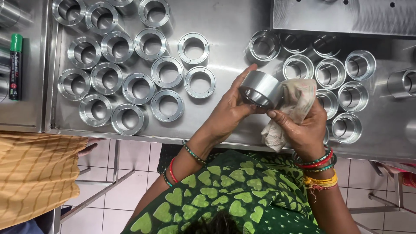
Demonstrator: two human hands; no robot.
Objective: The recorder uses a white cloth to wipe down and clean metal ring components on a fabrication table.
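Observation:
My left hand grips a shiny metal ring sleeve held above the steel table. My right hand clutches a crumpled pale cloth pressed against the ring's right side. Several similar metal rings lie grouped on the table to the left. Another group of metal cylinders stands to the right, behind my right hand. Both wrists wear coloured bangles.
A green-capped marker lies on a side shelf at far left. A thick metal plate sits at top right. Another person in yellow striped cloth stands at my left. Tiled floor and table legs show below.

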